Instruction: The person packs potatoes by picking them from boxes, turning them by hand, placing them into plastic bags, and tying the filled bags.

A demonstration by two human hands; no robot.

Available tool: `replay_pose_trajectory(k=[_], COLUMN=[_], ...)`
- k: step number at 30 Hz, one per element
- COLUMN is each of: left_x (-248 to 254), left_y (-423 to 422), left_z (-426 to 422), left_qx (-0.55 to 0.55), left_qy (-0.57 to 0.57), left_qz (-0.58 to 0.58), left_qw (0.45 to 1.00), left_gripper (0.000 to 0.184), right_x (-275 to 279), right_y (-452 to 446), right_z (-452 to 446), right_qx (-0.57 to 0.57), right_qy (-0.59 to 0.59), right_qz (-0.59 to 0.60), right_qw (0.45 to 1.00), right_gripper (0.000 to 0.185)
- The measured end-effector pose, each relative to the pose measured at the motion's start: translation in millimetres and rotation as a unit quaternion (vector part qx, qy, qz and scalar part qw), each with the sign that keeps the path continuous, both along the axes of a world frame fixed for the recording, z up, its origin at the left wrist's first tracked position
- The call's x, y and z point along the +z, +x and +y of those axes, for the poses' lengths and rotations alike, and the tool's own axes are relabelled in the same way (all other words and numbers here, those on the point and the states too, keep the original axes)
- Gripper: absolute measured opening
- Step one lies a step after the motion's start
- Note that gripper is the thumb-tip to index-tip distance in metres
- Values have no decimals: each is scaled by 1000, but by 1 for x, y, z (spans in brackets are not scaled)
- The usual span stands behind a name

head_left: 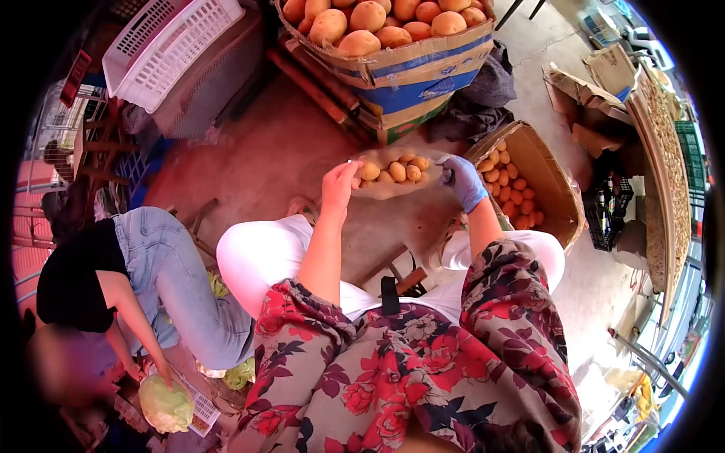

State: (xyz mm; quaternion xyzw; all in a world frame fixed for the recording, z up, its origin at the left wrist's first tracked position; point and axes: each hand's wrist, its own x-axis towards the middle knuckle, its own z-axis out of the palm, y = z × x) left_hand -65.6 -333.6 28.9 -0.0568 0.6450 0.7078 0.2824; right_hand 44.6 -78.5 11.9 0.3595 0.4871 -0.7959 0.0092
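In the foreground, a floral shirt (pixel 423 362) and white trousers (pixel 260 253) are seen from above, with the knees spread wide. Between and beyond the knees, a clear bag (pixel 433 162) is held stretched between two hands. Its left edge is gripped by the bare left hand (pixel 340 187), whose thumb and fingers are closed on the film; its right edge is gripped by the right hand (pixel 462 183), which is covered by a blue glove. A small group of potatoes (pixel 397 172) is contained in the bag, bunched mainly toward its left and middle.

Just beside the right hand, an open carton (pixel 555 181) is partly filled with loose potatoes (pixel 515 192). At the left, a cabbage (pixel 166 405) is touched by the hand of a co-worker (pixel 174 279) in jeans. Beyond the bag, a large box (pixel 423 87) is heaped with piled potatoes (pixel 393 34); dark cloth (pixel 476 106) is bunched beside it. At the far left, a white crate (pixel 177 60) is seen tilted.
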Motion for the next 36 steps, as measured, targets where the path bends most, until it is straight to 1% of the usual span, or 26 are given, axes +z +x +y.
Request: replay_pose_trajectory(k=[2,3,6,7,8,10,13,16,17,18,19,20,21,22,24,25,26,27,28,30,31,32,34,36], left_x=[-20,-34,-73,-80,-86,-92,-98,-102,-119,-124,-130,-136,-123,-124,-137,-144,-153,-158,-150,-126,-142,-145,-141,-136], left_y=[5,9,23,26,27,25,28,28,29,29,27,28,29,29,30,30,30,29,29,25,20,18,8,3], left_z=[-6,-10,-22,-27,-31,-32,-29,-30,-28,-26,-26,-24,-23,-22,-21,-21,-20,-17,-13,-5,-3,-3,5,9], left_qx=[-7,-9,-12,-12,-17,-27,-2,-86,-75,-73,-75,-42,-45,-38,-24,-41,-58,-75,-84,-97,-104,-114,-132,-124], left_qy=[-84,-128,-111,-84,-91,-106,-64,-143,-120,-118,-146,-145,-171,-161,-146,-158,-170,-182,-191,-208,-187,-199,-221,-250], left_qz=[4,4,-29,-48,-41,-27,-44,-12,-22,7,-1,-3,-14,3,28,42,55,66,55,35,30,32,36,98], left_qw=[996,992,993,995,995,994,997,986,990,990,986,989,984,986,989,986,982,978,977,973,976,973,966,955], left_gripper=[23,23,23,22,22,21,15,11,13,18,29,44,61,64,71,73,75,77,77,78,78,78,78,77], right_x=[-9,-14,-40,-42,-45,-53,-61,-94,-94,-91,-96,-99,-86,-75,-73,-69,-66,-46,-20,47,86,118,147,171], right_y=[5,7,16,20,22,21,20,28,29,30,29,28,25,20,13,7,1,-6,-13,-33,-43,-51,-69,-97], right_z=[-10,-14,-24,-25,-23,-19,-17,-10,-12,-15,-15,-14,-18,-20,-9,-5,0,1,0,-9,-17,-21,-14,-12], right_qx=[-2,-1,15,9,-6,-35,-58,-38,-28,-20,-27,-34,-57,-80,-67,-60,-65,-69,-71,-65,-63,-61,-16,-6], right_qy=[24,46,71,57,50,36,54,70,90,114,118,120,139,156,166,171,197,223,249,277,237,195,212,318], right_qz=[-16,-51,-107,-119,-115,-106,-115,-117,-130,-138,-138,-140,-141,-144,-128,-122,-76,-32,12,105,140,176,196,242], right_qw=[1000,998,992,991,992,993,990,990,987,984,983,982,979,974,975,976,975,972,966,953,959,963,957,917], right_gripper=[12,12,12,11,11,10,9,8,7,7,9,13,19,25,29,32,31,30,29,21,20,18,18,15])
